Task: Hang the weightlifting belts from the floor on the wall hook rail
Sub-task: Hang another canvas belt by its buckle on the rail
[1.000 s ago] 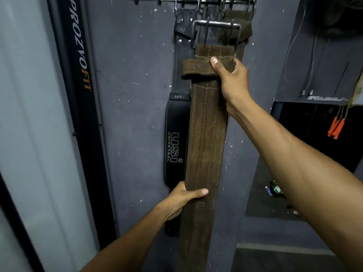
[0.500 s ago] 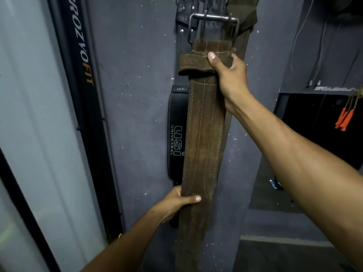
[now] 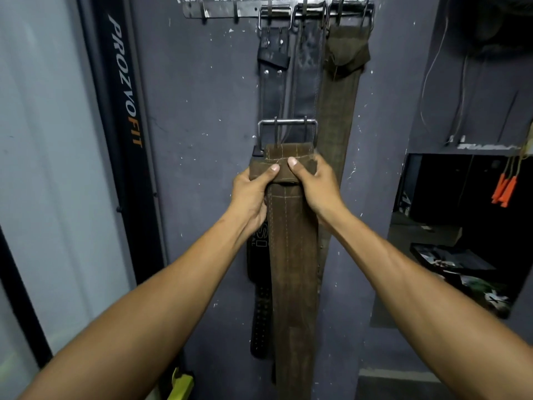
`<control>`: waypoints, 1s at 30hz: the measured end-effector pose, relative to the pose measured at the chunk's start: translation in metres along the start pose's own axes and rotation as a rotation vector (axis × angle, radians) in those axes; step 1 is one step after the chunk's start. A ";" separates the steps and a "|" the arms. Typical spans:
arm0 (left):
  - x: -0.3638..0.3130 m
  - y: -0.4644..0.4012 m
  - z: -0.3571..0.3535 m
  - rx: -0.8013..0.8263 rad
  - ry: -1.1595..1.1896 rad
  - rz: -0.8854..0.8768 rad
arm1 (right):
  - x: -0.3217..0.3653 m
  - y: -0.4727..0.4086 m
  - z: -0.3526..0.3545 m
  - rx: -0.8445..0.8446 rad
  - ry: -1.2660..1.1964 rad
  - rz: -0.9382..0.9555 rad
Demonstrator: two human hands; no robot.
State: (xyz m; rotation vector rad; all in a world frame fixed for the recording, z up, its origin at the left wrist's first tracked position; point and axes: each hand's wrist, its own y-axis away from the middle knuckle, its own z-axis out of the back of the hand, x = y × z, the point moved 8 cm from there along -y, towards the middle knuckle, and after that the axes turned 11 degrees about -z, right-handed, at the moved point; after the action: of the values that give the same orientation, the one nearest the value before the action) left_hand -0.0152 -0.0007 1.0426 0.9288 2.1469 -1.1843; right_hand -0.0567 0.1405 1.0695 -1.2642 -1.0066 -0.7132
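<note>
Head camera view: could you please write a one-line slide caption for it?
Both hands, left and right, grip the brown belt beneath its buckle, below the hook rail.

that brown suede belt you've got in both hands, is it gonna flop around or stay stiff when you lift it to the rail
Probably fairly stiff: the brown belt hangs nearly straight below the left hand and right hand, without folding. Its steel buckle stands above the grip, so the top may be heavy. The suede-like surface looks unlikely to slip.
</note>
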 end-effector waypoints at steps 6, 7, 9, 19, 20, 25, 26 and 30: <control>-0.006 -0.003 -0.007 0.019 0.045 -0.079 | -0.027 0.017 0.009 0.176 -0.217 -0.063; -0.008 -0.004 -0.010 0.029 0.050 -0.086 | -0.040 0.024 0.007 0.224 -0.196 -0.101; -0.011 -0.007 -0.014 0.039 0.057 -0.087 | -0.070 0.037 0.004 0.246 -0.138 -0.194; 0.019 0.005 -0.007 0.023 0.006 -0.025 | -0.163 0.088 0.008 0.231 -0.196 -0.408; 0.017 0.002 -0.007 0.018 0.007 -0.028 | -0.179 0.098 0.006 0.281 -0.157 -0.459; -0.006 -0.019 -0.009 0.001 0.025 -0.085 | -0.247 0.145 -0.006 0.395 0.036 -0.570; -0.007 -0.021 -0.009 0.003 0.033 -0.089 | -0.257 0.149 -0.006 0.370 0.040 -0.584; 0.001 -0.021 -0.001 -0.010 0.029 -0.071 | -0.277 0.149 -0.003 0.346 0.068 -0.617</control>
State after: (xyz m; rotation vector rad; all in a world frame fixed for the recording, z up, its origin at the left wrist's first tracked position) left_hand -0.0324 -0.0074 1.0530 0.8769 2.2238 -1.2005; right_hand -0.0404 0.1414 0.7554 -0.6186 -1.4129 -0.9887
